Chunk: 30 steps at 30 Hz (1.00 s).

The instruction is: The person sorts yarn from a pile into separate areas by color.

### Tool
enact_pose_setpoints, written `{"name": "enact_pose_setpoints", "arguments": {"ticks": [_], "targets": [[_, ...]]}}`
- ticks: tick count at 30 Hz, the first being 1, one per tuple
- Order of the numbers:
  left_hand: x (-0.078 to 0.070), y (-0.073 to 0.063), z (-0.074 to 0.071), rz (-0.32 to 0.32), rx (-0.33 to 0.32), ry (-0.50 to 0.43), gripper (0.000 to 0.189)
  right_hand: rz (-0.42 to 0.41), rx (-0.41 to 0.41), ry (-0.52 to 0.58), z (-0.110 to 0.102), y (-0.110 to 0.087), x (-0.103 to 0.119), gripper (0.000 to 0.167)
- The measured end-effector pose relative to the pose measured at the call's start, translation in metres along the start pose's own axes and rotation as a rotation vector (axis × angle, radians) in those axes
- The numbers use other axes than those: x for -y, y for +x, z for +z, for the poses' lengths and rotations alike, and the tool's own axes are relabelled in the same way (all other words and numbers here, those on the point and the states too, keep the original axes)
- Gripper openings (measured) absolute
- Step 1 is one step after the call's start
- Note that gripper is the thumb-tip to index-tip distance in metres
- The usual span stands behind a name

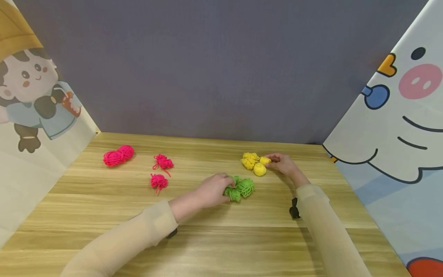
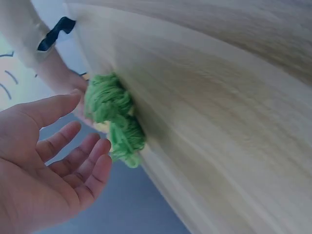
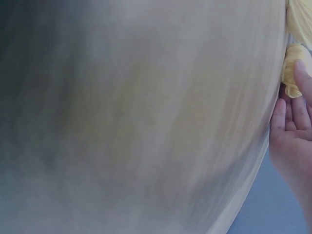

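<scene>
In the head view, my left hand (image 1: 215,190) is at the left side of a clump of green yarn (image 1: 245,187). The left wrist view shows that hand (image 2: 58,156) with thumb and fingers spread and loosely bent, fingertips close to the green yarn (image 2: 109,100). Farther back on the right, my right hand (image 1: 284,164) pinches a small yellow yarn ball (image 1: 265,161) between thumb and fingers. Right beside it sit a rounder yellow ball (image 1: 259,169) and loose yellow yarn (image 1: 250,160). The right wrist view catches the pinched yarn ball (image 3: 292,68) at its edge.
On the left of the wooden table (image 1: 221,246) lie a pink yarn skein (image 1: 119,156) and two small pink yarn tangles, one farther back (image 1: 163,162) and one nearer (image 1: 159,181). A grey panel (image 1: 207,69) stands behind; printed panels flank both sides.
</scene>
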<state>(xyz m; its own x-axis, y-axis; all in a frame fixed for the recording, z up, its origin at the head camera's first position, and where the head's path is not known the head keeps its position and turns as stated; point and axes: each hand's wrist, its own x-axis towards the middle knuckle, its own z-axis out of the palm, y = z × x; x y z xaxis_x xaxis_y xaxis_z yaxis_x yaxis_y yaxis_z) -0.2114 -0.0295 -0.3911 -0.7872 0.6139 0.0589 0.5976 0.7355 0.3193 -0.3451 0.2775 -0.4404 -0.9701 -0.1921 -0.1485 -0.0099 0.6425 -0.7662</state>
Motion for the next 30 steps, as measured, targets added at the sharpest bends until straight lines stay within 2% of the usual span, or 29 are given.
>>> {"name": "enact_pose_setpoints", "arguments": {"ticks": [6,14,21,30], "targets": [[-0.002,-0.008,-0.015,-0.005,-0.017,-0.068,0.043,-0.011,-0.003,0.007,0.001,-0.001,0.000,0.046],[0.000,-0.017,-0.031,0.002,-0.072,-0.084,0.046,-0.014,-0.003,0.004,0.001,-0.001,0.000,0.045],[0.001,-0.029,-0.047,-0.024,-0.110,-0.141,0.048,-0.007,-0.006,0.013,0.002,0.000,-0.001,0.044],[0.013,-0.048,-0.060,-0.038,-0.203,-0.146,0.048,-0.015,-0.011,0.018,0.002,0.001,-0.001,0.044]]}}
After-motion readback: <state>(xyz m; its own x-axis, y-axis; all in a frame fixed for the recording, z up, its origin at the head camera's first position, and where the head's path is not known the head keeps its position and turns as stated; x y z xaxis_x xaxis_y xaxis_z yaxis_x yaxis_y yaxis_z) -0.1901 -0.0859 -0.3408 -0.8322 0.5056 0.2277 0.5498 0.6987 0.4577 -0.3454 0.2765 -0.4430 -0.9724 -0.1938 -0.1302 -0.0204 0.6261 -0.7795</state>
